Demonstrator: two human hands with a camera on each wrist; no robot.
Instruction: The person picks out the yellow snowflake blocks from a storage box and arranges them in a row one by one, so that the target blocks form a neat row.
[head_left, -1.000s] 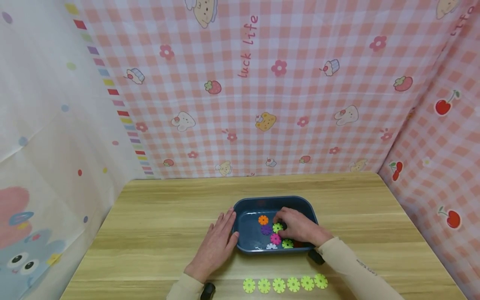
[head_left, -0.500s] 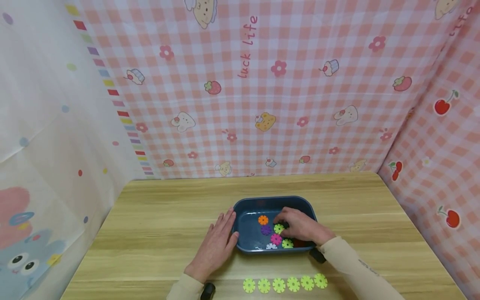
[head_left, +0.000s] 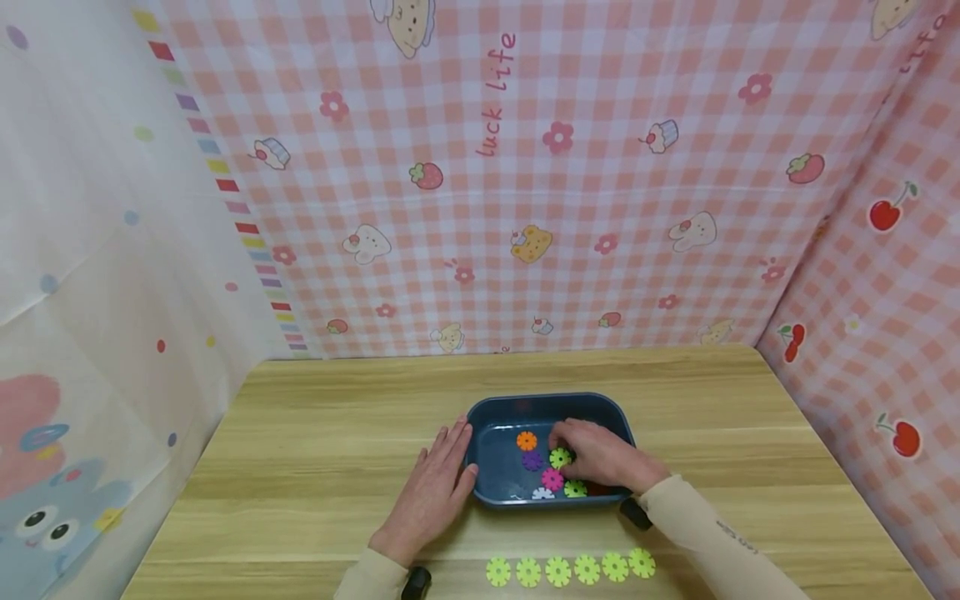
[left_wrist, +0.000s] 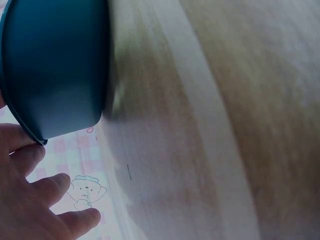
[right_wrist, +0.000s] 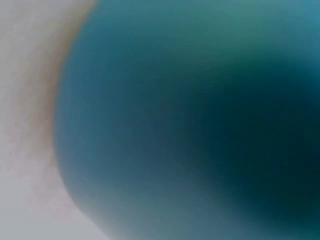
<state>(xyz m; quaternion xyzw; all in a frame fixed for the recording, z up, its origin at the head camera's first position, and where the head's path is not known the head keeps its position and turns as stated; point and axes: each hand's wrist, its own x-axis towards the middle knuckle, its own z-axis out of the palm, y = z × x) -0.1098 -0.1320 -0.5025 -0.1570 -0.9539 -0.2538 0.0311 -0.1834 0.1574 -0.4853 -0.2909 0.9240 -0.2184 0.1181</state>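
A dark blue tray [head_left: 498, 467] holds flower-shaped discs: an orange one [head_left: 527, 441], a purple one [head_left: 532, 461], a pink one [head_left: 552, 478], a white one [head_left: 543, 493] and a green one [head_left: 575, 489]. My right hand [head_left: 600, 454] reaches into its right half, thumb and fingers pinching another green disc [head_left: 559, 458]. Against the tray's left rim rests my left hand [head_left: 431, 492], fingers extended. In the left wrist view the fingers of that hand [left_wrist: 37, 195] touch the rim of the tray [left_wrist: 55, 70]. Only the blurred tray wall [right_wrist: 125, 125] fills the right wrist view.
Several green discs [head_left: 558, 571] lie in a row on the wooden table [head_left: 337, 433], in front of the tray. A pink checked cloth [head_left: 480, 208] hangs behind the table, with more cloth at both sides.
The green disc at my right fingertips has shifted slightly right within the tray. My left hand and the row of discs stay where they were.
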